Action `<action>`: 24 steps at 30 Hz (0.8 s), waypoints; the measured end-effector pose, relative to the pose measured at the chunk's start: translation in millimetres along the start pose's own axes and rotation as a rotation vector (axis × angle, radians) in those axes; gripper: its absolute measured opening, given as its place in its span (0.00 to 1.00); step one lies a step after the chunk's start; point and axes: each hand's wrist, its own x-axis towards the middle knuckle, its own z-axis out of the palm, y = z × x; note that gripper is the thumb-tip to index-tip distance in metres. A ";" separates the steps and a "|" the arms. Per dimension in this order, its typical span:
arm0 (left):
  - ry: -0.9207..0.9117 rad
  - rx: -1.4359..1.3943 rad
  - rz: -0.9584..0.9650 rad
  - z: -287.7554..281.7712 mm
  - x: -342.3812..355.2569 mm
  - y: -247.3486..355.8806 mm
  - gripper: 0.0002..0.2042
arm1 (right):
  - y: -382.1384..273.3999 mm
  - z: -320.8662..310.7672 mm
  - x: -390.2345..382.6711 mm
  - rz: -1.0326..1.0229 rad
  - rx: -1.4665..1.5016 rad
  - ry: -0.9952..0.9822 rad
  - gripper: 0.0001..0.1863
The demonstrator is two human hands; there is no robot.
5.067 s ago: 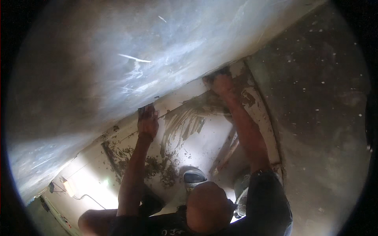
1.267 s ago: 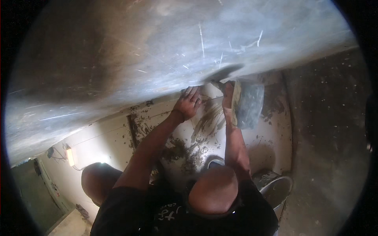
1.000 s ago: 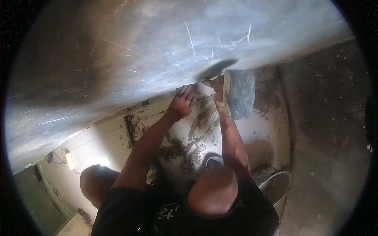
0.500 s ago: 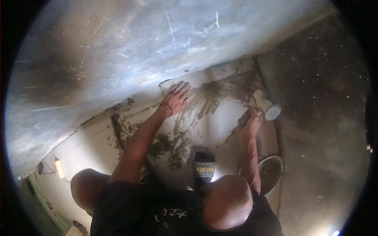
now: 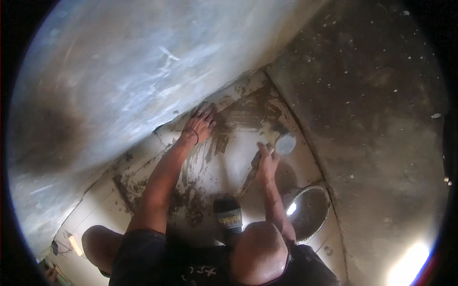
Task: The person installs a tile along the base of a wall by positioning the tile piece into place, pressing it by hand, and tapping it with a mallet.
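Note:
My left hand (image 5: 201, 125) rests with fingers spread on the pale tiled floor (image 5: 234, 157), close to the base of the wall. A dark band circles its wrist. My right hand (image 5: 268, 164) is closed around the handle of what looks like a mallet (image 5: 285, 143), with a pale, round-faced head just beyond my fingers. Motion blur softens the head, and my fingers hide part of the handle. Wet grey-brown mortar (image 5: 248, 114) is smeared in streaks across the tiles between my hands and the corner.
A round bucket (image 5: 312, 214) stands beside my right forearm, against the right wall (image 5: 367, 143). Another wall (image 5: 129, 81) slants along the far left. My sandalled foot (image 5: 228, 213) is between my arms. Crumbs of mortar (image 5: 191, 209) lie near it. A lit lamp (image 5: 75, 244) sits at lower left.
The view has turned, so the corner, bucket and right hand appear farther left. My left hand stays flat near the wall; the right still grips the mallet.

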 end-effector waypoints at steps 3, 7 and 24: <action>-0.019 0.452 0.029 -0.7 19.7 15.4 0.28 | 20.0 -6.5 -2.6 0.011 0.052 0.073 0.08; -0.112 0.407 0.060 -9.8 56.5 38.2 0.29 | 19.9 0.5 -1.1 0.082 0.306 0.157 0.10; 0.115 -0.918 0.354 60.5 209.0 60.1 0.30 | 7.6 -0.3 28.9 -0.025 0.499 0.333 0.15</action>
